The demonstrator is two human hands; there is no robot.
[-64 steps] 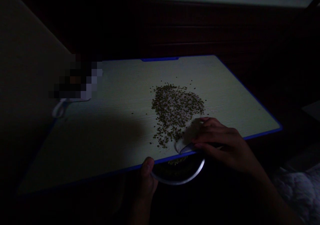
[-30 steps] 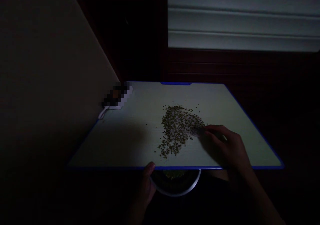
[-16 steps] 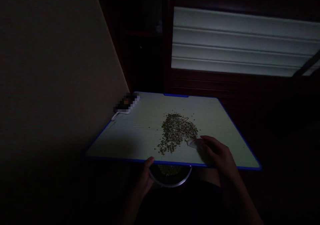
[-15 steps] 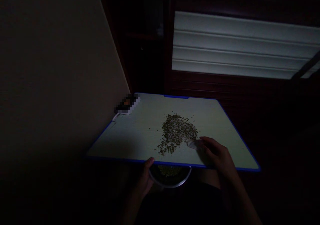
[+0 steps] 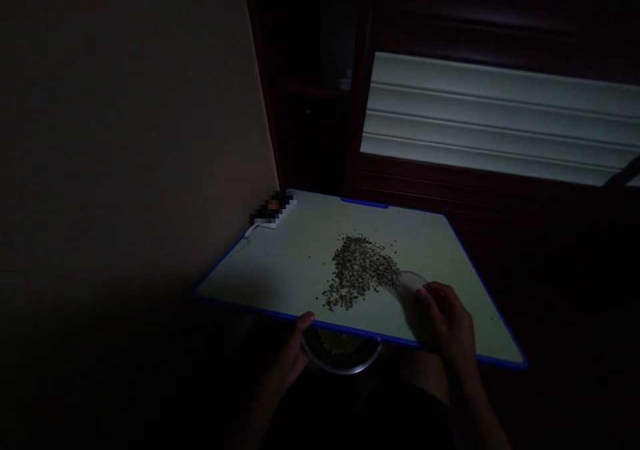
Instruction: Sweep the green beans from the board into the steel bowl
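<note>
A heap of small green-brown beans (image 5: 363, 270) lies on a pale tabletop with a blue rim (image 5: 280, 267). My right hand (image 5: 445, 317) rests on the table at the heap's right edge and grips a small clear lid or cup (image 5: 407, 281) that touches the beans. My left hand (image 5: 295, 347) holds a round metal bowl (image 5: 343, 357) just below the table's near edge; some beans lie inside it. The room is very dark.
A white device with a cable (image 5: 273, 213) sits at the table's far left corner. A beige wall (image 5: 125, 137) stands to the left. A white slatted panel (image 5: 500, 127) and dark wood lie behind the table.
The camera has tilted up and away, so the table looks smaller. My right hand left the table's near edge by the bowl and moved to the heap's right side. My left hand kept hold of the bowl.
</note>
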